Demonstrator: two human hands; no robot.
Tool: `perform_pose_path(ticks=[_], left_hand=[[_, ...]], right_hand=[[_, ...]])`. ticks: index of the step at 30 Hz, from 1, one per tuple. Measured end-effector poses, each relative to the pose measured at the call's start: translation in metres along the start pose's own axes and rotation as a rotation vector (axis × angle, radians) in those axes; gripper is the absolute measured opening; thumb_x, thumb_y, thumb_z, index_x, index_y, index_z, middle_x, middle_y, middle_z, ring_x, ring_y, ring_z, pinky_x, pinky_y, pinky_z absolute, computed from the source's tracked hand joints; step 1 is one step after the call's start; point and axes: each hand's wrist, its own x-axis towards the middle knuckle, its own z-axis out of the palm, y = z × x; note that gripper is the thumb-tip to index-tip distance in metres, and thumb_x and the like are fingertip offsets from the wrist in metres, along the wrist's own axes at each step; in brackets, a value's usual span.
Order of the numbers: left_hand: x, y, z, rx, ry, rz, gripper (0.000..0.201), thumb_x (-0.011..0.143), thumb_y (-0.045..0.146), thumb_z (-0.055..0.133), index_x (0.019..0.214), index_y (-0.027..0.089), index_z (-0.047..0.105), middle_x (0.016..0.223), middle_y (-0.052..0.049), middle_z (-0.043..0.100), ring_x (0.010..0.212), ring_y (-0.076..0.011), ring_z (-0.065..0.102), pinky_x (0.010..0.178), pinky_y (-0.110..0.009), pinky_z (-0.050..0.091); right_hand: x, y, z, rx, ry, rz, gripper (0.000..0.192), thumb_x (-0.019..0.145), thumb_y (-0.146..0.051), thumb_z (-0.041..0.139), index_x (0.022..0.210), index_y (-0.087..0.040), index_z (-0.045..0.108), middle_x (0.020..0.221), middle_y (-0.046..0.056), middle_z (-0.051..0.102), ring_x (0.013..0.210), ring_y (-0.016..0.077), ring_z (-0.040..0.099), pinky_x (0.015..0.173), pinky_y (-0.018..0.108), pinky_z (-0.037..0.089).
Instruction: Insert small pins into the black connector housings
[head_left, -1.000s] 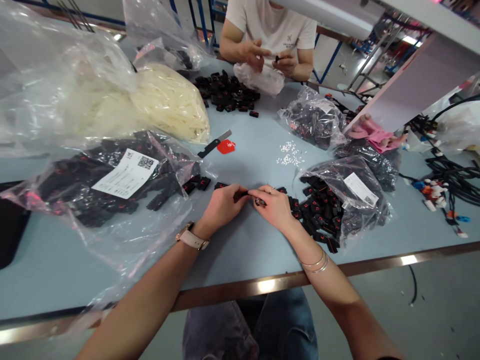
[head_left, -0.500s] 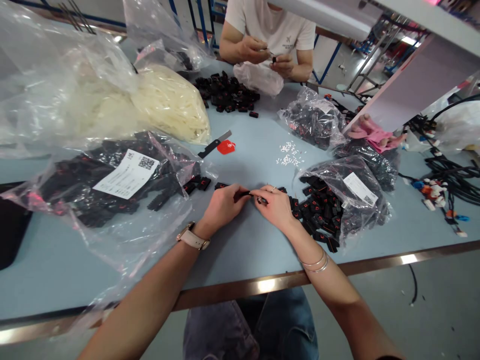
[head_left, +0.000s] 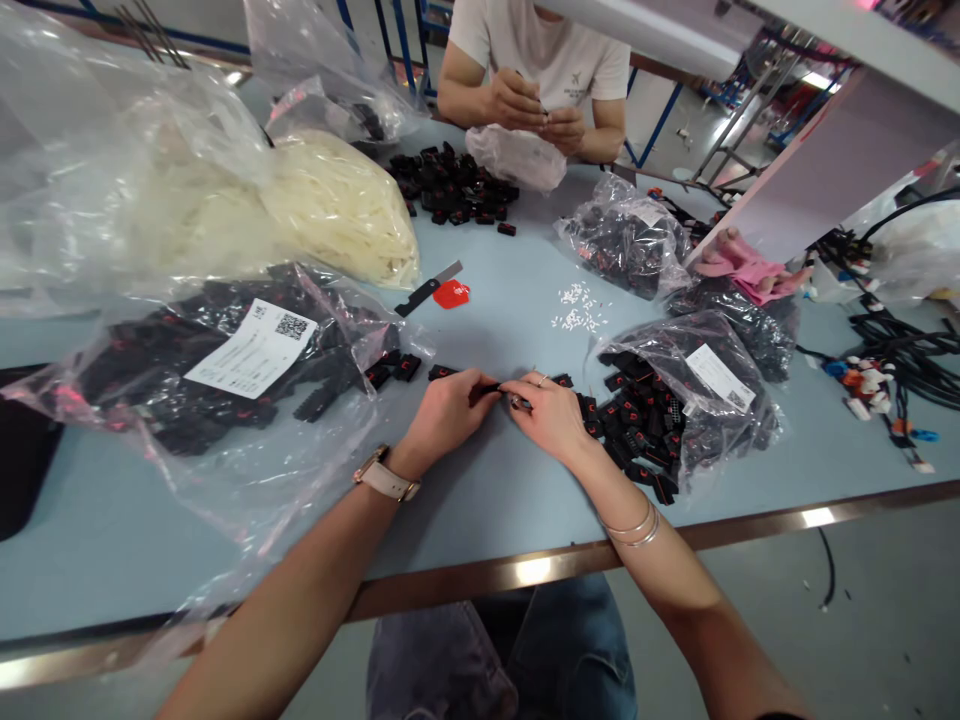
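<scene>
On matte blue table (head_left: 480, 300) | both hands (head_left: 499, 405) pinch small black, apparently plastic, connector (head_left: 489, 388)

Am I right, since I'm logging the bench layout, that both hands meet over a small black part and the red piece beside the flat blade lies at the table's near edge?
Not quite. In the head view the left hand and right hand do meet over the small black part, but the red piece beside the flat blade lies mid-table beyond the hands, not at the near edge.
</scene>
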Motion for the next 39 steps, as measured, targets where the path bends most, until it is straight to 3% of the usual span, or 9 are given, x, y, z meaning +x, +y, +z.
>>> perform_pose_path(ticks=[3,6,8,12,19,39], left_hand=[[0.0,0.0,-0.001,-0.016,-0.002,-0.003,0.012,0.079,0.026,0.057,0.083,0.017,0.064,0.073,-0.003,0.069,0.062,-0.0143,0.059,0.062,-0.025,0.045],[-0.001,0.0,-0.002,-0.03,-0.006,-0.005,0.012,0.079,0.026,0.057,0.083,0.017,0.064,0.074,-0.002,0.069,0.061,-0.0139,0.059,0.062,-0.025,0.045],[-0.001,0.001,-0.003,-0.039,-0.009,-0.012,0.012,0.079,0.026,0.057,0.084,0.017,0.064,0.074,-0.002,0.069,0.06,-0.0138,0.058,0.061,-0.025,0.045],[0.0,0.003,-0.004,-0.043,-0.024,-0.017,0.013,0.079,0.028,0.056,0.084,0.018,0.064,0.072,-0.002,0.069,0.06,-0.0143,0.058,0.06,-0.025,0.045],[0.0,0.001,-0.003,-0.034,-0.027,-0.013,0.012,0.079,0.028,0.057,0.082,0.018,0.063,0.073,-0.003,0.068,0.061,-0.0147,0.058,0.061,-0.026,0.044],[0.0,0.001,-0.004,-0.039,-0.029,0.01,0.011,0.079,0.026,0.055,0.081,0.018,0.062,0.07,-0.002,0.066,0.06,-0.0141,0.057,0.06,-0.025,0.043]], right_hand=[[0.0,0.002,-0.001,0.201,0.211,-0.029,0.027,0.091,-0.03,0.045,0.103,-0.022,0.068,0.091,0.004,0.068,0.081,0.0136,0.063,0.075,0.025,0.048],[-0.001,0.004,-0.005,0.382,0.485,-0.026,0.039,0.095,-0.036,0.032,0.101,-0.019,0.067,0.093,0.007,0.066,0.084,0.0143,0.062,0.078,0.027,0.049],[-0.003,0.005,-0.007,0.42,0.557,-0.01,0.045,0.096,-0.037,0.026,0.098,-0.019,0.068,0.093,0.008,0.065,0.086,0.0147,0.062,0.078,0.028,0.049],[-0.004,0.007,-0.003,0.428,0.509,0.085,0.048,0.096,-0.036,0.023,0.089,-0.02,0.068,0.077,0.005,0.065,0.075,0.0133,0.063,0.07,0.026,0.049],[0.0,0.004,0.011,0.596,0.532,0.209,0.038,0.091,-0.044,0.04,0.077,-0.019,0.066,0.063,0.002,0.064,0.056,0.0108,0.06,0.057,0.023,0.049],[0.0,-0.006,0.004,0.554,0.466,0.177,0.038,0.09,-0.044,0.044,0.071,-0.018,0.064,0.051,0.0,0.062,0.05,0.0101,0.061,0.052,0.02,0.046]])
